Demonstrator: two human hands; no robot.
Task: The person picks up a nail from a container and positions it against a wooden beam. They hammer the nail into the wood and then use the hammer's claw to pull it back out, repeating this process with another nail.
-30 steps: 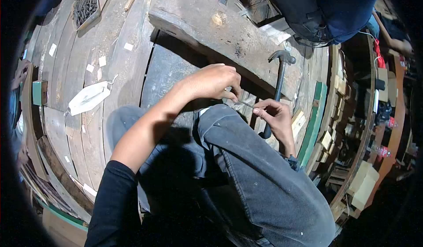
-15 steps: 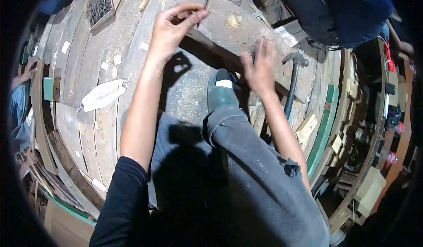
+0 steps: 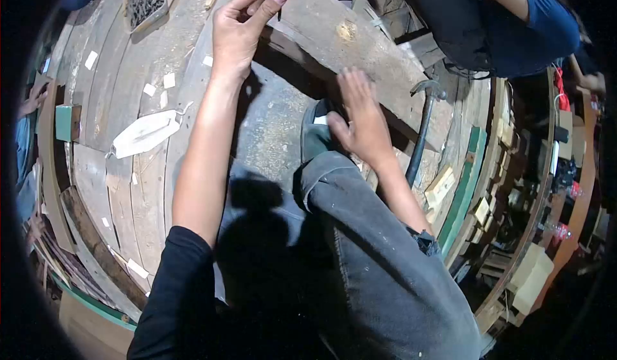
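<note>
My left hand pinches a dark nail upright between thumb and fingertips, above the near edge of a thick wooden plank. Its other fingers are curled. Fingers stretched out and slightly blurred, my right hand hangs at the plank's front edge, beside my green shoe. A claw hammer rests right of that hand, its head on the plank and its handle pointing toward me. On the plank lies a small heap of pale sawdust.
A tray of nails stands at the upper left. A white face mask and scattered paper scraps lie on the floorboards. At the upper right sits another person in dark clothes. Wooden rails and a green strip run along the right.
My left hand has lifted the nail up and slightly left. My right hand has swung left and down, from over the plank to its front edge near the shoe.
</note>
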